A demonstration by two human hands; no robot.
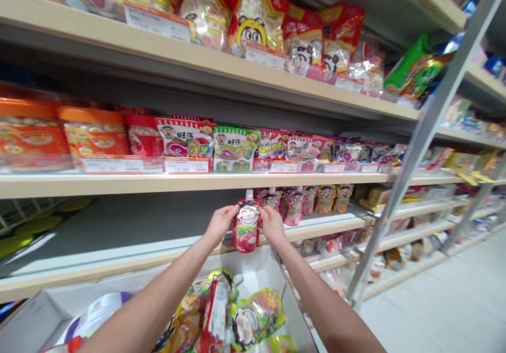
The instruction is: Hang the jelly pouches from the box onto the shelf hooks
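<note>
Between my two hands a red spouted jelly pouch [247,226] with a grinning cartoon face is held upright, its white cap at the top. My left hand [221,225] pinches its left edge, and my right hand [272,224] pinches the right edge. The pouch is in front of the lower shelf's edge, above a white box [264,263]. Right behind it on that shelf stands a row of similar pouches, such as a pink one [294,208] and an orange one [326,199]. In the box lie a yellow-green pouch [258,319] and a red pouch [215,311].
Above, a shelf [118,184] carries gummy candy bags [236,150] and orange-lidded tubs [95,131]. Higher up are red snack bags [259,18]. A slanting metal post [411,153] stands at the right, with the floor [443,300] beyond it. A purple-and-white package [95,313] lies in the box.
</note>
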